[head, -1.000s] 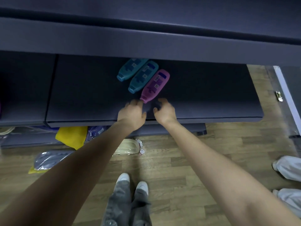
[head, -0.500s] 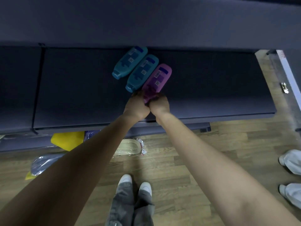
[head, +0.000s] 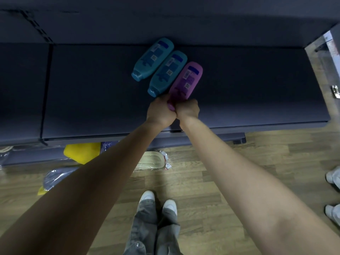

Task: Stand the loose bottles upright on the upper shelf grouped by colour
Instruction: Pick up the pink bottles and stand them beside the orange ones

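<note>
Hands: the left hand (head: 160, 112) and right hand (head: 187, 111) meet knuckle to knuckle, the fingers of both curled round the cap end of 1 purple bottle (head: 187, 80); neither holds anything else.
Purple bottle: it lies flat on the lower shelf (head: 92, 98), about midway along this panel, cap toward the front edge and base toward the back.
Long axis: it runs straight away from the hands, back and slightly right, so the whole body lies beyond the fingers.
Nearer hand: neither, since both sit at the same end. The left hand is on the side facing the other bottles and the right hand on the open side.
Neighbours: 2 teal bottles (head: 168, 73) (head: 153, 58) lie flat and parallel to the left, caps also toward the front edge. The nearer one appears to touch the purple bottle's flank.
Overhead: a dark board (head: 184, 21) hangs over the back of the shelf, probably the upper shelf.
Coming move: likely a pull cap-first toward the front edge, clear of the teal neighbour, then a swing upright.
</note>
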Demonstrator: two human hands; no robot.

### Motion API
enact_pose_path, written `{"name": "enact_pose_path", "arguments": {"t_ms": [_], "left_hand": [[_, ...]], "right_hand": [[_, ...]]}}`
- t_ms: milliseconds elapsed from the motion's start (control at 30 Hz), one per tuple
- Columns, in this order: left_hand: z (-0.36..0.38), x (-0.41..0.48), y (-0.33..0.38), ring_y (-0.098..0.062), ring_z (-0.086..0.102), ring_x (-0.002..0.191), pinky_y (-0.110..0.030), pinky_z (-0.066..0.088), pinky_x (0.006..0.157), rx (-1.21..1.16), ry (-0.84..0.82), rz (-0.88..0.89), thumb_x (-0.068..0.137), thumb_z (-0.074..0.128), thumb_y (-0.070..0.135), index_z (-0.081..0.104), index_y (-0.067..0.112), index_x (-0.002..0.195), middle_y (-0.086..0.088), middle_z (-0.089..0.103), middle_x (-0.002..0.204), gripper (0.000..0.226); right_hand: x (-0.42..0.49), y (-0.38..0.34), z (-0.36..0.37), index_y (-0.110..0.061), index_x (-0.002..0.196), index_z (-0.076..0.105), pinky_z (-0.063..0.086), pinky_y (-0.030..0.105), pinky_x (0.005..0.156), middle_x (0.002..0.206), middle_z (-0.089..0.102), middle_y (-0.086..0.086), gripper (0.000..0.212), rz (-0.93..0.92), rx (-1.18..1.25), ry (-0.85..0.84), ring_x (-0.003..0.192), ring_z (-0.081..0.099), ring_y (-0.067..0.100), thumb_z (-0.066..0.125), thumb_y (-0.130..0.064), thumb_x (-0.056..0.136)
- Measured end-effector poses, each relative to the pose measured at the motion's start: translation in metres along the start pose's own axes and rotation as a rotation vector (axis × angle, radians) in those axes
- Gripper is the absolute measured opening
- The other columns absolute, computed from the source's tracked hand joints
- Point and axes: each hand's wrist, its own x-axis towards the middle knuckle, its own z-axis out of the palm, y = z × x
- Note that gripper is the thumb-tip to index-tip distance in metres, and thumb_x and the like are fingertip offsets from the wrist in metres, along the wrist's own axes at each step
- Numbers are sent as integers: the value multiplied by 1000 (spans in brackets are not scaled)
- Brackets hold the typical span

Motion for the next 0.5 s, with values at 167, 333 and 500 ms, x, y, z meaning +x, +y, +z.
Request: {"name": "enact_pose_path", "arguments": {"t_ms": [167, 333, 500], "left_hand": [[1, -1, -1, -30, 60, 100, -28, 44, 74, -72, 7, -26, 83, 50, 4, 62, 5, 107, -12, 66, 105, 26], [0, -4, 1, -29, 61, 97, -32, 47, 77, -88, 22, -29, 83, 49, 3, 64, 4, 104, -13, 67, 102, 25], [-9, -19, 3, -30, 62, 102, -38, 50, 89, -172, 40, -32, 84, 51, 1, 65, 4, 109, -16, 68, 104, 29]], "right_hand": [[1, 1, 1, 0, 112, 56, 52, 33, 81, 112, 63, 17, 41, -4, 15, 45, 102, 62, 30, 69, -24, 81], [0, 2, 7, 1, 110, 59, 55, 33, 69, 105, 67, 16, 38, 51, 143, 59, 89, 64, 27, 65, -15, 76], [-16, 7, -2, -2, 77, 59, 49, 20, 44, 67, 59, 10, 9, 110, 381, -53, 58, 56, 17, 58, 7, 76]]}}
